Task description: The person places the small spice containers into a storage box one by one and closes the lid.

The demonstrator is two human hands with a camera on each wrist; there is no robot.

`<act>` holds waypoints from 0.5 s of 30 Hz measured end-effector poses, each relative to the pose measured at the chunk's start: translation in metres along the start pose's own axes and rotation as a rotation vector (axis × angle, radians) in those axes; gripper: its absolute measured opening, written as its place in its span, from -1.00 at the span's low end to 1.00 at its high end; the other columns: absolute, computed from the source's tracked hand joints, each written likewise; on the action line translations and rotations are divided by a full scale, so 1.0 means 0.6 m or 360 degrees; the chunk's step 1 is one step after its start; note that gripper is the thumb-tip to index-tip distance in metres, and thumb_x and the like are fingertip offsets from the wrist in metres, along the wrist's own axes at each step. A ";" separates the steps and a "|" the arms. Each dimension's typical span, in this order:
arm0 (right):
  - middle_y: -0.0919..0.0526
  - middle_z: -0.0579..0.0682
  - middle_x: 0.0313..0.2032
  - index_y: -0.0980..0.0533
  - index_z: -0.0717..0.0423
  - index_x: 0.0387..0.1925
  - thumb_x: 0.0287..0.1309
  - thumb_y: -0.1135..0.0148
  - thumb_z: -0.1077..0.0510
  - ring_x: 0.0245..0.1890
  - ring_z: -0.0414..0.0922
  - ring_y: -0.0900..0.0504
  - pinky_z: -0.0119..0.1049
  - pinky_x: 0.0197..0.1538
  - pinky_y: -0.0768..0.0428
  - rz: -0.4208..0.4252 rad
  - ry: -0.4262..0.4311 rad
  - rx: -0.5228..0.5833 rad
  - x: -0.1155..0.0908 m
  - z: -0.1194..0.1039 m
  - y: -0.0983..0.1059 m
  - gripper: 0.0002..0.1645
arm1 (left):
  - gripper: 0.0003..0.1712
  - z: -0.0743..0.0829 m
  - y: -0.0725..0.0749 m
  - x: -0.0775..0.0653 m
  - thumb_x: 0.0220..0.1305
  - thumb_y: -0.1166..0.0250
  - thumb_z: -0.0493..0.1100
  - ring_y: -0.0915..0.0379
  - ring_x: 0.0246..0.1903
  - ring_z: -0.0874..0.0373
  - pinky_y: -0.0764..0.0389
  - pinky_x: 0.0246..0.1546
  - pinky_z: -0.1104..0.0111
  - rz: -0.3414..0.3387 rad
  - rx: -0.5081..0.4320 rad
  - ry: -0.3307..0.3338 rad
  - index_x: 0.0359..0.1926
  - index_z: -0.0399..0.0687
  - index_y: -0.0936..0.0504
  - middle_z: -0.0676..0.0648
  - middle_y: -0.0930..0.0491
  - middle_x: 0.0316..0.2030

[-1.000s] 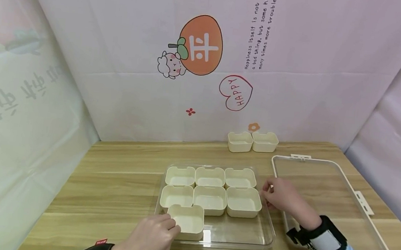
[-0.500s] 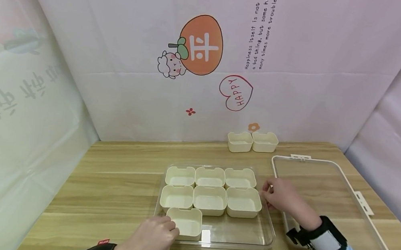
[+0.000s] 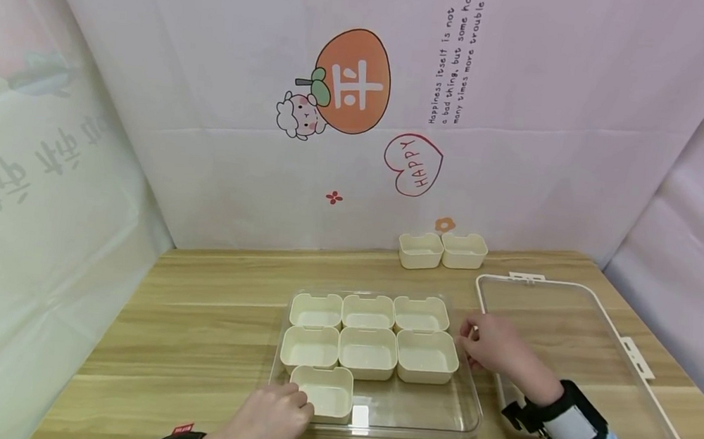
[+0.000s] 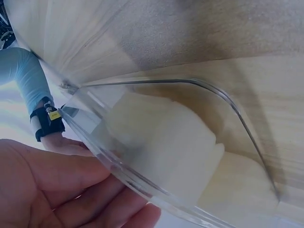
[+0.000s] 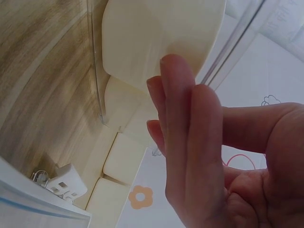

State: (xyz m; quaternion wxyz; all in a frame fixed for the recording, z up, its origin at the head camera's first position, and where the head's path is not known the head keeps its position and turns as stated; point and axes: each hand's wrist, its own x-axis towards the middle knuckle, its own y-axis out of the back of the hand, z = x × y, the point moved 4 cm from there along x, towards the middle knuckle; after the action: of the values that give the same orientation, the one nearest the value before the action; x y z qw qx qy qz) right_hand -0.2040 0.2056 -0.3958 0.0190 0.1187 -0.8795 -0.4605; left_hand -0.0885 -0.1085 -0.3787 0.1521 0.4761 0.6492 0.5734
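Note:
A clear plastic tray (image 3: 415, 423) lies on the wooden table with cream storage boxes in it, two rows of three behind and one more at the near left. My left hand (image 3: 269, 416) holds the left edge of that near-left box (image 3: 323, 390), which sits level against the middle row. In the left wrist view, my left fingers (image 4: 99, 204) are by the tray's clear wall; the fingertips' grip is partly hidden. At the tray's right side, my right hand (image 3: 496, 343) grips its rim between thumb and fingers, beside the right-hand box (image 3: 428, 357).
Two more cream boxes (image 3: 421, 251) stand side by side at the table's back edge. A clear lid with a white frame (image 3: 574, 287) and clips lies to the right, partly under the right forearm. A printed cloth (image 3: 235, 180) hangs behind the table.
The near-left box has come down from a raised position and shifted slightly left, with the left hand on it. The right hand stays where it was.

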 end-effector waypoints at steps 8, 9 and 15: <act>-0.57 -0.04 -0.65 -0.46 0.20 -0.43 0.14 -0.20 0.23 -0.67 -0.14 -0.60 -0.32 -0.58 -0.51 -0.0002 0.0015 0.0007 0.001 0.001 -0.002 -0.89 | -0.82 0.002 -0.001 -0.002 -0.42 -0.33 -0.32 -0.33 -0.62 0.28 -0.25 -0.75 0.48 -0.0005 0.0090 0.0018 -0.73 0.05 -0.53 0.13 -0.41 -0.70; -0.57 -0.04 -0.66 -0.46 0.20 -0.43 0.14 -0.20 0.23 -0.67 -0.14 -0.60 -0.32 -0.58 -0.51 -0.0003 0.0011 0.0010 0.001 0.001 -0.002 -0.89 | -0.82 0.002 -0.002 -0.002 -0.41 -0.33 -0.32 -0.33 -0.62 0.28 -0.25 -0.75 0.47 -0.0008 0.0103 0.0020 -0.73 0.05 -0.53 0.13 -0.41 -0.70; -0.57 -0.04 -0.66 -0.45 0.20 -0.44 0.13 -0.20 0.25 -0.67 -0.14 -0.60 -0.33 -0.58 -0.52 -0.0003 0.0008 0.0030 0.001 0.002 -0.003 -0.89 | -0.82 0.000 -0.005 -0.001 -0.32 -0.31 -0.32 -0.33 -0.64 0.29 -0.29 -0.75 0.46 -0.0152 0.0116 0.0063 -0.75 0.06 -0.53 0.13 -0.44 -0.71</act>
State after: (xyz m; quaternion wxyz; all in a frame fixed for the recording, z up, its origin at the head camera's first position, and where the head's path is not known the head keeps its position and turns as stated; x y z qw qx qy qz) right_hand -0.2046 0.2051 -0.3979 0.0196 0.1208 -0.8836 -0.4519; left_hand -0.0898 -0.1086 -0.3815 0.1491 0.4385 0.6944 0.5508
